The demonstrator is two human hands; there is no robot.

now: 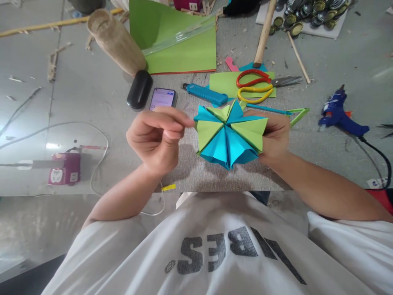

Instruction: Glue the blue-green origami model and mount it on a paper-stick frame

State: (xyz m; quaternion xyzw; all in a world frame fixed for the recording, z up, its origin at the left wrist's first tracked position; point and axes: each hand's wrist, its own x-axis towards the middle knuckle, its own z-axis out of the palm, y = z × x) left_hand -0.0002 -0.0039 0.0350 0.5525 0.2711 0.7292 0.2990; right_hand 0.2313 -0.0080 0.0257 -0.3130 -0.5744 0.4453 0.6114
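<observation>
A blue and green folded-paper flower (229, 137) hangs above the table edge, its pleated points spread around a dark centre. My right hand (276, 133) grips it from behind at the right side; the fingertips are hidden by the paper. A thin blue and green folded-paper strip (299, 114) sticks out to the right behind that hand. At the flower's left edge is my left hand (156, 139), curled with the thumb against the fingers. Its index fingertip touches or nearly touches a paper point, and I see nothing held inside it.
Beyond lie scissors (254, 86), a blue utility knife (207, 94), a phone (162, 98), a black case (139, 89), a wooden cup (116, 41) and green paper (175, 41). A blue glue gun (344, 112) with its cord is at right; a purple power socket (64, 168) is left.
</observation>
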